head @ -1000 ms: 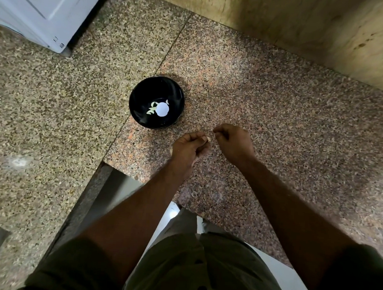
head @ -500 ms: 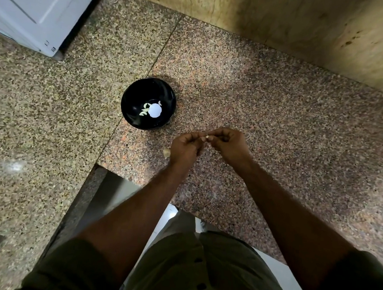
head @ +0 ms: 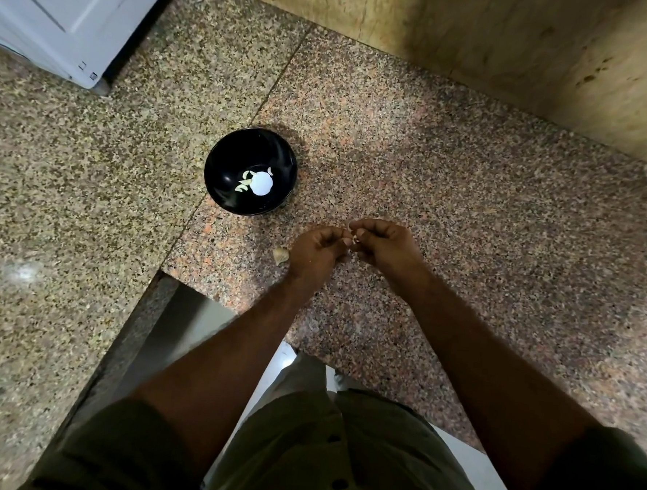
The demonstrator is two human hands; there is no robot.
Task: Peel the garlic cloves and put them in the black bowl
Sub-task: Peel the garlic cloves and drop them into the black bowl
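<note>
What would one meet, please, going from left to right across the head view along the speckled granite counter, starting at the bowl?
Round black bowl holding peeled cloves → loose pale garlic piece on the counter → left hand → small garlic clove pinched between both hands → right hand.

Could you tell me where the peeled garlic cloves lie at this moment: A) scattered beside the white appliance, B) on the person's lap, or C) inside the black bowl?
C: several pale peeled cloves lie on the bottom of the black bowl.
</note>
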